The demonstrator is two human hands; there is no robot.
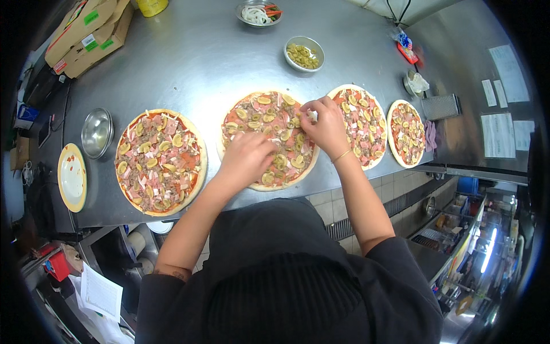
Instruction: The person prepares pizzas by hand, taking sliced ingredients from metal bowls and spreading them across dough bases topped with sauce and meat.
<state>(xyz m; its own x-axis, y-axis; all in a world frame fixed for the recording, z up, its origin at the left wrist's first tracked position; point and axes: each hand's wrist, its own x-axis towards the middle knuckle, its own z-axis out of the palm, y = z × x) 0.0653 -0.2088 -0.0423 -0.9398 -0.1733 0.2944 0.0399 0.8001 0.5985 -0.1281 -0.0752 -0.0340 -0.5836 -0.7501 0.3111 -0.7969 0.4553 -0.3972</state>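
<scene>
Before me lies a topped pizza [281,133] with mushroom slices, ham, minced meat and green olive rings. Over its front left part is my left hand [247,160], fingers bent down; whether they pinch anything is hidden. My right hand [325,124] is at the pizza's right edge, thumb and fingers curled close together near some olive rings. I cannot tell if a ring is between them. Behind the pizza stands a metal bowl of sliced green olives [303,56]. Another pizza [161,161] lies to the left, with mushrooms and no visible olives.
Two more pizzas, one nearer [363,124] and one farther [406,133], lie rightward along the steel table [180,64]. Stacked metal bowls [96,132] and a stained plate [72,182] are left. Onion strips fill a bowl [258,15] behind. Cardboard boxes [92,36] and a grater [440,106] flank the table.
</scene>
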